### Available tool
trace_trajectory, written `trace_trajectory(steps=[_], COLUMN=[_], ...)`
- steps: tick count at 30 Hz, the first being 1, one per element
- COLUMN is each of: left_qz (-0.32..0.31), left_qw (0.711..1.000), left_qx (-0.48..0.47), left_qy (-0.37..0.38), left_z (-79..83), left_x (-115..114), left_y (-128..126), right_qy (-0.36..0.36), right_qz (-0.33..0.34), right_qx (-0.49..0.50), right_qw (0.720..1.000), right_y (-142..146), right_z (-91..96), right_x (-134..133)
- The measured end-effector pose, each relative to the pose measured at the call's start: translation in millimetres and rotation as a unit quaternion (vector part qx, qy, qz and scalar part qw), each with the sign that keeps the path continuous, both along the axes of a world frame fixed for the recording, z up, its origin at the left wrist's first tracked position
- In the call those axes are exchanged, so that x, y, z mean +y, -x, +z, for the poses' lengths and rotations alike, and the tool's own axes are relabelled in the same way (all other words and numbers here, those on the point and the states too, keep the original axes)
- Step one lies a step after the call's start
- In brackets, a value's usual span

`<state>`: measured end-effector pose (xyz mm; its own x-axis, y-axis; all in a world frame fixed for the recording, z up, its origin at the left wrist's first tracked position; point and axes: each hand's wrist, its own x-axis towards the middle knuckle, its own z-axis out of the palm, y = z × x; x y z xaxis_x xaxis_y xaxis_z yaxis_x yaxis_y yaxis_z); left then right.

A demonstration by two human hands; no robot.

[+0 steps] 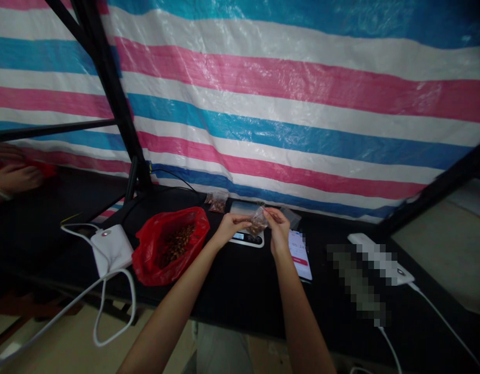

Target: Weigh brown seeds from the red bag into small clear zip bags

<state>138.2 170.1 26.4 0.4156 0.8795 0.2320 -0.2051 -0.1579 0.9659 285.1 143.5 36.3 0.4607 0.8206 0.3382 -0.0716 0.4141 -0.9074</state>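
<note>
A small clear plastic bag with brownish contents sits pinched between both hands, held just above a digital kitchen scale on the black table. The left hand grips the bag's left edge with fingers curled narrow around it; the right hand pinches the top right corner between thumb and fingertips. At nine o'clock from the bag lies an open red plastic bag holding a heap of dark brown bits. At eleven o'clock, just past the scale, two more small filled packets rest near the striped tarpaulin. At three to four o'clock a phone lies flat with its screen lit, just beside the right wrist. Farther out at nine o'clock sits a white power adapter with looping cable, and another person's hand shows at the far left edge.
</note>
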Motion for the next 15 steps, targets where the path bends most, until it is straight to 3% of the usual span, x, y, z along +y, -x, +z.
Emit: trace_trajectory(steps=[6,15], left_qz=[0.085,0.130], left_qw=[0.996,0.990], left_qx=[0.015,-0.006], left_qy=[-0.016,-0.053], left_z=[-3.7,-3.2], left_x=[-0.8,-9.7], left_y=[-4.0,-10.5], right_qy=[0.011,-0.019], right_qz=[0.003,-0.021], right_qx=[0.015,0.033], right_qw=[1.000,0.999], right_y=[-0.3,-2.0], right_z=[4.3,3.4], right_x=[-3.3,-1.3])
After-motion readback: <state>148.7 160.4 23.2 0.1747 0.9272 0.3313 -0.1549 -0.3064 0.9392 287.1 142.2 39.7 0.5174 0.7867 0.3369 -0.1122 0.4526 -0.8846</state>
